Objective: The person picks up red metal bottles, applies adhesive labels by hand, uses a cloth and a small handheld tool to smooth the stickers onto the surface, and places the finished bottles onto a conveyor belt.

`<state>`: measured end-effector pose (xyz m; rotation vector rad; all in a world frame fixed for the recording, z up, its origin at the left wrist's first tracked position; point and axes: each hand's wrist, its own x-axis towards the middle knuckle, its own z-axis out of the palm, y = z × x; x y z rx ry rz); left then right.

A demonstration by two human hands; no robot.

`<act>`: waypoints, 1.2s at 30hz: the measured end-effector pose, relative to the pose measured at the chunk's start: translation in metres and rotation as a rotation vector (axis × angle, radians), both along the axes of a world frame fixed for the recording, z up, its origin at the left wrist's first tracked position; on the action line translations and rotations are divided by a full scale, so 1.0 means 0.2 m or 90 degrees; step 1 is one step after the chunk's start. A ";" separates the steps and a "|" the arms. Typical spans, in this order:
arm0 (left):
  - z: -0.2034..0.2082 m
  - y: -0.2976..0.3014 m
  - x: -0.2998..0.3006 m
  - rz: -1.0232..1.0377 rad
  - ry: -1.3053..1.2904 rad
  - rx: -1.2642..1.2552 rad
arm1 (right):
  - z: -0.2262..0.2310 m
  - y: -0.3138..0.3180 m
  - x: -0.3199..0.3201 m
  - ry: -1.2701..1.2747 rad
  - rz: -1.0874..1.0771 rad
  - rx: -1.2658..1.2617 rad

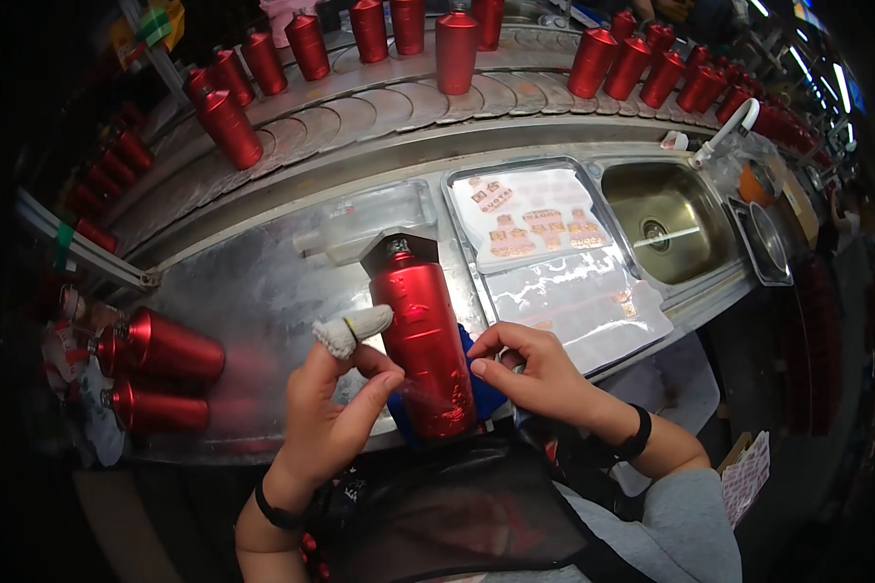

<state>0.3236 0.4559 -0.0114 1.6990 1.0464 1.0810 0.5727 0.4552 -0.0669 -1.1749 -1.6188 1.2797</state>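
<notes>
A red metallic bottle lies in front of me, its neck pointing away toward a dark angular rest. Blue cloth shows under its near end. At the bottle's left side is my left hand, a white cover on one finger. Its thumb and a fingertip pinch what looks like a thin, clear film over the bottle. My right hand is at the bottle's right side, thumb and forefinger pressed close together; whatever they hold is too small to make out.
Beside the bottle, a metal tray holds sheets of stickers. Right of it is a sink with a white faucet. Several red bottles lie at left. Behind the worktop, a curved conveyor carries more upright bottles.
</notes>
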 end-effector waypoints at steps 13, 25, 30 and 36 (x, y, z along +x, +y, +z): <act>-0.13 0.35 0.06 0.001 0.021 0.003 | 0.06 0.14 -0.17 -0.116 -0.071 0.075; -0.14 0.40 0.04 0.004 0.071 0.119 | 0.00 0.21 -0.26 -0.162 -0.087 0.088; -0.18 0.44 -0.01 0.010 0.058 0.115 | -0.03 0.24 -0.32 -0.190 -0.093 0.095; -0.19 0.50 0.03 -0.009 0.058 0.148 | 0.00 0.28 -0.30 -0.212 -0.120 0.075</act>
